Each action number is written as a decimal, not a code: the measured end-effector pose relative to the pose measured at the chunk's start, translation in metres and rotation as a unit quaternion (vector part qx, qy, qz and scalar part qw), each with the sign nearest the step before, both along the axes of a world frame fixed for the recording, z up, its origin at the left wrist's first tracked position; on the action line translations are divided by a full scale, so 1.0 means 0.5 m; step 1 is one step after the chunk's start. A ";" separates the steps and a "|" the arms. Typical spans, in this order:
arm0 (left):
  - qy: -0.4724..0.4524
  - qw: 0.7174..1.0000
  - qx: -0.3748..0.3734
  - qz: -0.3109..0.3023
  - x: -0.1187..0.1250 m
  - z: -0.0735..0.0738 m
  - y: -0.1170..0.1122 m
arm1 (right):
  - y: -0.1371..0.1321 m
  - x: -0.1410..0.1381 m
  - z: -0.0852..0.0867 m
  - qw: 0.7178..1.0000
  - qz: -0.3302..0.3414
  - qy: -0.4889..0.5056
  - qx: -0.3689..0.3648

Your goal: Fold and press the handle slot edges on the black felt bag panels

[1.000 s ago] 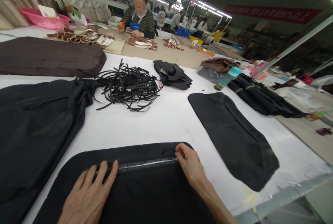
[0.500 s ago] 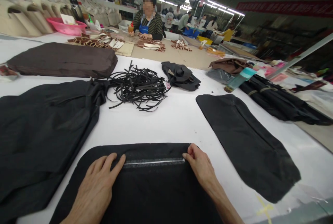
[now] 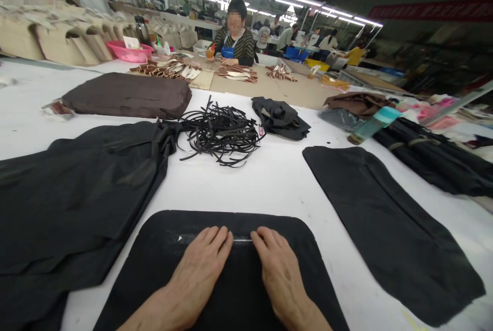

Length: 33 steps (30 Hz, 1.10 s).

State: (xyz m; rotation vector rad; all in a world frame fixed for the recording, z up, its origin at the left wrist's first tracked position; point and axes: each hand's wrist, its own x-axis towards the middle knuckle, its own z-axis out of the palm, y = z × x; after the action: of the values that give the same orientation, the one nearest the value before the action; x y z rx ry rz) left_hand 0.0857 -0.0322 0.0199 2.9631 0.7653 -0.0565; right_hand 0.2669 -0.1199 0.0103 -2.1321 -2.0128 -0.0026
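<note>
A black fabric panel (image 3: 239, 290) with rounded corners lies flat on the table in front of me. Near its far edge runs a narrow slit (image 3: 242, 240) that shows white, with a greyish, shiny band around it. My left hand (image 3: 206, 264) rests on the panel left of the slit's visible part, fingers laid flat side by side and pressing down. Opposite it, my right hand (image 3: 281, 269) presses on the right part of the slit, its fingers also stretched over the fabric. The hands cover both ends of the slit. A small white triangle (image 3: 179, 238) shows left of my left hand.
Black fabric (image 3: 77, 187) is piled at left, another black panel (image 3: 385, 218) lies at right. Beyond are black strips (image 3: 223, 133), a brown stack (image 3: 127, 94), folded black pieces (image 3: 281, 118) and a bottle (image 3: 373, 125). A co-worker (image 3: 234, 38) sits across the table.
Both hands have moved inward along the slit, closer together, and now cover more of it. My right hand has left the panel's right corner. The camera view has turned slightly left.
</note>
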 end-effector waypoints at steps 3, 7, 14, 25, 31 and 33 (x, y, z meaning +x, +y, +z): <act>0.022 1.000 -0.002 -0.005 0.024 -0.016 -0.001 | 0.002 -0.011 -0.018 0.999 0.005 -0.031 -0.012; 0.039 0.999 0.020 0.000 0.031 -0.022 -0.004 | -0.001 -0.012 -0.023 0.998 -0.001 -0.064 -0.025; 0.080 0.994 0.076 0.011 0.055 -0.002 -0.016 | 0.005 -0.006 -0.007 0.995 0.020 -0.094 -0.031; 0.100 0.993 0.053 0.011 0.017 -0.005 0.008 | -0.066 0.102 -0.020 0.997 -0.040 -0.071 -0.007; 0.127 0.989 0.034 0.072 -0.081 -0.015 0.032 | -0.056 0.095 -0.014 0.996 -0.040 -0.076 -0.013; 0.114 0.989 0.044 0.088 -0.116 -0.020 0.040 | -0.059 0.102 -0.021 0.997 -0.045 -0.065 -0.006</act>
State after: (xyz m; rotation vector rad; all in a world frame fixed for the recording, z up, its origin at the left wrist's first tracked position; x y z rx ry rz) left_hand 0.0275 -0.0123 0.0100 2.9902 1.0799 -0.3644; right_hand 0.3181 -0.1495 0.0000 -2.2846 -1.9874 -0.1475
